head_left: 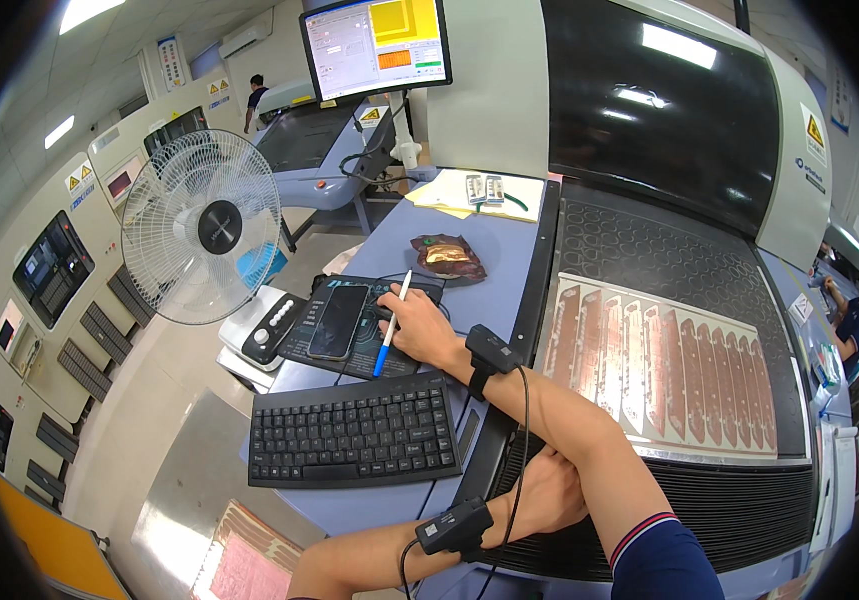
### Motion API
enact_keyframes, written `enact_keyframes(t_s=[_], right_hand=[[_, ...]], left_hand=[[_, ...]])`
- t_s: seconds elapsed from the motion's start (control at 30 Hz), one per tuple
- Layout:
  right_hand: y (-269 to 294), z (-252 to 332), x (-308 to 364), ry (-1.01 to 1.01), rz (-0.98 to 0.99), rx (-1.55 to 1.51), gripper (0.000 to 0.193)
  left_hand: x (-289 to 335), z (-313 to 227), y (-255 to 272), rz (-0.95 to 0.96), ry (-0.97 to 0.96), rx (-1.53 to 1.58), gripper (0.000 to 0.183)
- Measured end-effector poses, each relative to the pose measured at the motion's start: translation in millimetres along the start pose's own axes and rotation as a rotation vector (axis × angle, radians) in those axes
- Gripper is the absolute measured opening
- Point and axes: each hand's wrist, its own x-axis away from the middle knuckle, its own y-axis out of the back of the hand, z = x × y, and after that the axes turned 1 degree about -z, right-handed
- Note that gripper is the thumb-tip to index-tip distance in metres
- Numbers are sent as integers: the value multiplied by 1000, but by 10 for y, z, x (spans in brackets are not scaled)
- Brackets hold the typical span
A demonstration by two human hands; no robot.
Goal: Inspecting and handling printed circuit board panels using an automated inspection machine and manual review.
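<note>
A slim white marker pen with a blue end (393,325) stands slanted in the right hand (422,326), whose fingers are closed around it above a black rectangular mat with printed markings (362,352). The left hand (549,490) lies under the right forearm; its fingers are hidden, so whether it holds anything cannot be told. A black glass-faced phone (339,322) rests on the mat, left of the pen. Just below sits a black plastic keyboard (354,432) with white key legends. Farther right, a yellow triangular warning label (813,128) marks the pale machine housing (789,200), dark lettering beneath it.
</note>
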Motion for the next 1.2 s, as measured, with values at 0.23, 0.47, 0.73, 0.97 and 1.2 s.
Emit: enact_keyframes(t_s=[0.23,0.47,0.73,0.97,1.2], right_hand=[[1,-18,33,33,-95,37,44],[764,-89,-395,-179,-175,178,30],[1349,-90,62,-328,592,580,28],[1392,12,280,-262,547,605,33],[1487,284,136,-558,643,253,33]], left_hand=[[-42,-35,4,-20,4,-14,44],[-155,-94,144,-54,75,23,53],[-154,-84,176,35,152,-31,66],[-143,-96,152,22,114,-78,67],[-87,-48,72,-5,105,-41,69]])
